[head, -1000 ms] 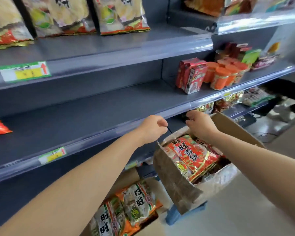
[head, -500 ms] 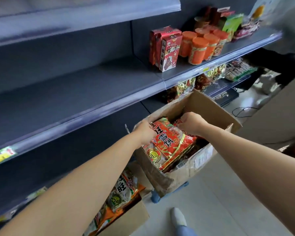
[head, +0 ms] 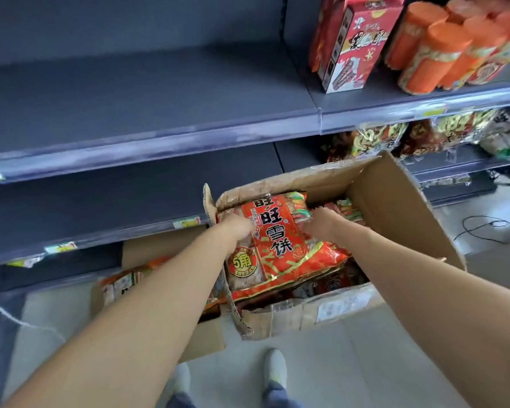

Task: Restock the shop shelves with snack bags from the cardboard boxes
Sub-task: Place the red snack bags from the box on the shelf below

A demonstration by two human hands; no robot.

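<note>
An open cardboard box (head: 401, 207) in front of the shelves is full of red snack bags. The top red bag (head: 280, 242) with white lettering lies tilted across the pile. My left hand (head: 237, 229) grips its left edge, and my right hand (head: 321, 223) grips its right edge, fingers tucked under the bag. A second cardboard box (head: 202, 337) with orange snack bags (head: 121, 285) stands lower left, partly hidden by my left forearm. The grey shelf (head: 147, 92) above the boxes holds nothing on its left part.
Red cartons (head: 354, 42) and orange tubs (head: 436, 54) stand on the shelf's right part. Gold and red bags (head: 377, 139) fill the lower right shelf. A black cable (head: 483, 228) lies on the floor at right. My shoes (head: 274, 369) stand below the boxes.
My head tilted down toward the box. Both hands went from the box rim down onto the top red bag and took hold of its two sides.
</note>
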